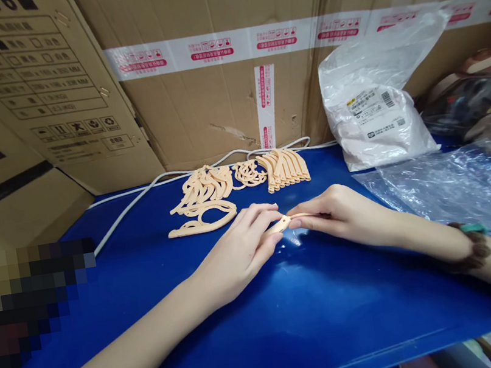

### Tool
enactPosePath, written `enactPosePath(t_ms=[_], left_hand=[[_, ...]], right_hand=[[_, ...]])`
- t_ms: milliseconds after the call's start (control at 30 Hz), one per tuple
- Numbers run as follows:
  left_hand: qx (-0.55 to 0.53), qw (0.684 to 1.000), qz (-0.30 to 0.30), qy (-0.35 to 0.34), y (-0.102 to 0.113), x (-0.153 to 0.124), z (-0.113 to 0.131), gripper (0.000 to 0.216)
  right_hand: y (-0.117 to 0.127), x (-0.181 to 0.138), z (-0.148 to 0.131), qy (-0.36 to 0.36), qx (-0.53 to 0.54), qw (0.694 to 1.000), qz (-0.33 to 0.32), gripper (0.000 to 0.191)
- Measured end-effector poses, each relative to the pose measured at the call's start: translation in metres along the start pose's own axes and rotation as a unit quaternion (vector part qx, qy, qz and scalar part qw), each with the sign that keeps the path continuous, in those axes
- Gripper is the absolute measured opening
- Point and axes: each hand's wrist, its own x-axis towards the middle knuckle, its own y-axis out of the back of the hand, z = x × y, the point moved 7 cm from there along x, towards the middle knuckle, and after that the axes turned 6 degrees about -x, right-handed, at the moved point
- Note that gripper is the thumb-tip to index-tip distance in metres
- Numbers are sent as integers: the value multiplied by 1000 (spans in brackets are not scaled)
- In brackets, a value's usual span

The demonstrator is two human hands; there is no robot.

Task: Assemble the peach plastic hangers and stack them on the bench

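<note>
My left hand (241, 249) pinches a beige plastic hanger piece (283, 224) between thumb and fingers, its holed end showing. From the other side my right hand (342, 215) grips a thin beige piece (300, 215) whose tip meets that end. Both hands are closed, and their fingers hide most of the two parts. Just beyond my left hand lies a folded beige hanger (202, 218). Behind it are a pile of curved beige parts (208, 183), a small heap of hook-like pieces (249, 174) and a row of curved arms (287, 167).
The blue table (320, 314) carries a white cable (129, 210) along its back. Cardboard boxes (197, 105) wall off the rear and left. At right stand a white plastic bag (374, 121) with a label and a crumpled clear wrapper (463, 194).
</note>
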Motion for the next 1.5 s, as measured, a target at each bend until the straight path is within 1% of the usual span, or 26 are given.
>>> enactPosePath(t_ms=[267, 433, 600, 767, 933, 1200, 1333, 1500], left_hand=[[8, 1000, -17, -14, -3, -1, 0, 24], [24, 999, -24, -17, -4, -1, -1, 22], [35, 999, -25, -18, -5, -1, -1, 24], [30, 999, -26, -18, -5, -1, -1, 25], [33, 999, -32, -21, -5, -1, 0, 26], [38, 998, -35, -26, -5, 0, 2, 27], [39, 998, -35, -32, -5, -1, 2, 27], [29, 999, -35, -18, -6, -1, 0, 27]], right_hand=[[2, -2, -5, 48, -41, 997, 38, 31], [2, -5, -8, 86, -109, 988, 64, 34], [1, -7, -9, 99, -160, 979, 76, 37], [0, -9, -13, 117, -225, 963, 88, 40], [0, -10, -17, 133, -282, 944, 108, 38], [0, -11, -20, 153, -320, 927, 124, 39], [-2, -10, -17, 145, -312, 933, 104, 44], [-4, -9, -16, 140, -282, 944, 100, 47]])
